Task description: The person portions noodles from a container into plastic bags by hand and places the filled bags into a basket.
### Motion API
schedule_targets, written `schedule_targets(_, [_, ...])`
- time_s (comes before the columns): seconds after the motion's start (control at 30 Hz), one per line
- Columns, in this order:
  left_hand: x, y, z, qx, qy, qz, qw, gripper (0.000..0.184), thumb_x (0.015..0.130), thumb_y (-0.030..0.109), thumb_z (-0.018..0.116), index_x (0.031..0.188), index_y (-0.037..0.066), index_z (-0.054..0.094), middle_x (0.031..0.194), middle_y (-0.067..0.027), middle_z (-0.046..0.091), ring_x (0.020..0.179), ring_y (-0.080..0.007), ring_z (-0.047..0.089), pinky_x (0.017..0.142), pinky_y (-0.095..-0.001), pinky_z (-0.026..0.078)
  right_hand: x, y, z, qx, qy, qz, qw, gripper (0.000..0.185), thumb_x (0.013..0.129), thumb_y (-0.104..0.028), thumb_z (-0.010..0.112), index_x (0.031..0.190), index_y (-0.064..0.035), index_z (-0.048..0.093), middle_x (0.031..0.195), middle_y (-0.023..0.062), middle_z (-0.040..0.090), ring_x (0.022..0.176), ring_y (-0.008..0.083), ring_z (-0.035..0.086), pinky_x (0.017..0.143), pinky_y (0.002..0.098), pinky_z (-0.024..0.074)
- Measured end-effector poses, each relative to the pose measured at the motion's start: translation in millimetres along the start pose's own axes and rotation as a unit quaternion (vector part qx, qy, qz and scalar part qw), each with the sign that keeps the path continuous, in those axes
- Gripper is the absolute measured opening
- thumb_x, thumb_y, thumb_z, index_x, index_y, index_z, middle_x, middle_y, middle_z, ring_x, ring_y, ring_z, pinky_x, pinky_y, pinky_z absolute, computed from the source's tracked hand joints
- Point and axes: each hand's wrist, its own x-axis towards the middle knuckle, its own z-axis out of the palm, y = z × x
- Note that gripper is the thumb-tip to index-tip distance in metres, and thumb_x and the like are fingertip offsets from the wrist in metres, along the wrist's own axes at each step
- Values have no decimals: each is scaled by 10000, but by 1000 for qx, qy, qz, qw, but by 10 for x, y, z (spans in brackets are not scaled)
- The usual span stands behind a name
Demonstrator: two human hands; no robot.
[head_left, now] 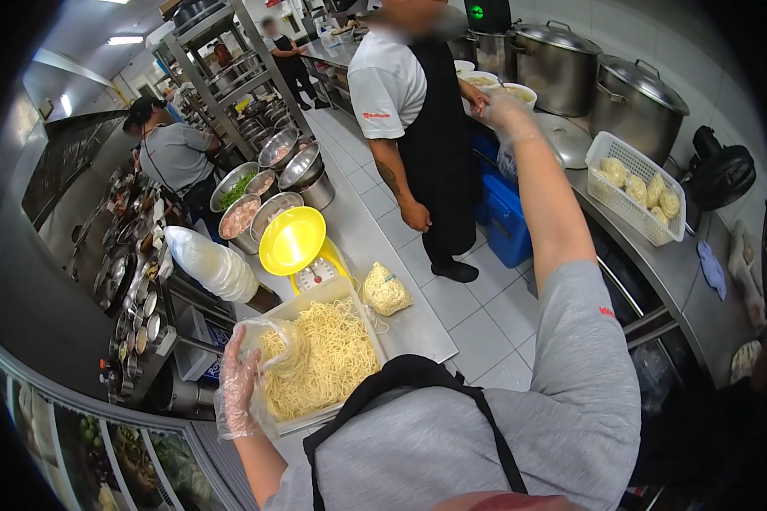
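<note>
Beyond the noodle tub (311,416), the yellow scale (292,240) stands in the way, with the stacked cups (213,262) on its left and the bagged noodles (387,291) on its right. A hand could pass over the steel table (424,330), beside this bag (the co-worker (430,145) stands farther, in the aisle (464,298)).

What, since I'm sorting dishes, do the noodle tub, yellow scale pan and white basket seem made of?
Noodle tub: probably matt plastic, from its cloudy whitish walls.
Yellow scale pan: likely glossy plastic or painted metal, by its bright highlights.
White basket: seemingly smooth plastic, by its regular perforations.
</note>
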Motion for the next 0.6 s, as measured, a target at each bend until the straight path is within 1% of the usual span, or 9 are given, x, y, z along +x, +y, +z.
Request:
schedule_targets(0.07, [67,-197,-7,197,18,112,974,642,714,-84,497,1341,32,416,1360,-102,420,1166,-184,470,905,-259,422,-276,-421,-65,-25,27,-131,991,393,817,-324,552,1160,-135,579,1070,148,631,1014,304,593,882,415,459])
schedule_targets(0.13, [43,-208,44,123,18,49,991,650,710,-92,489,1343,29,411,1359,-110,419,1177,-193,463,943,-271,396,-772,-932,-41,111,-125,-207,964,412,806,-324,570,1175,-140,572,1106,132,617,1037,255,587,874,391,464])
schedule_targets(0.2, [19,-125,133,47,17,-11,999,657,705,-99,482,1346,25,406,1358,-119,417,1188,-202,456,981,-283,370,-1457,-1451,-251,153,-277,-307,897,501,804,-284,638,1259,-124,505,1142,128,597,1046,262,575,913,383,447])
schedule_targets(0.23, [-33,-14,209,-9,11,-1,1000,663,699,-104,474,1347,20,400,1354,-123,420,1188,-203,456,982,-282,369,-1438,-1674,226,209,-279,-483,803,526,784,-274,679,1253,-117,499,1153,135,580,1056,276,560,937,383,432])
schedule_targets(0.33, [-151,301,368,-99,1,9,995,677,686,-110,459,1349,11,390,1343,-126,428,1183,-202,461,976,-281,376,-2308,-2246,336,349,-170,-617,685,469,787,-206,650,1229,-124,517,1172,125,559,1103,279,525,950,402,423])
schedule_targets(0.43, [-124,288,339,-116,-1,31,993,683,679,-112,448,1348,9,389,1331,-116,441,1150,-187,483,928,-265,409,-2801,-2802,645,241,-207,-575,754,350,817,-193,602,1160,-141,556,1146,115,569,1047,298,556,894,403,454])
schedule_targets(0.5, [-123,254,266,-99,3,56,994,684,677,-111,446,1348,11,392,1325,-108,448,1122,-173,500,886,-249,434,-2877,-3073,1347,149,-128,-606,771,220,792,-178,592,1006,-137,623,1011,97,622,934,306,605,804,397,488])
schedule_targets(0.53, [-118,256,225,-63,-3,28,998,682,678,-110,445,1347,11,396,1322,-96,454,1048,-147,523,824,-229,446,-2833,-3074,1219,149,-125,-610,768,220,792,-178,592,1006,-137,623,1011,97,622,934,306,605,804,397,488])
schedule_targets(0.6, [-94,189,145,-29,-4,-3,1000,680,678,-109,444,1345,12,400,1319,-83,460,973,-120,546,761,-209,458,-2627,-2989,779,67,-179,-650,736,138,728,-161,616,846,-96,645,849,102,640,813,308,624,719,401,493])
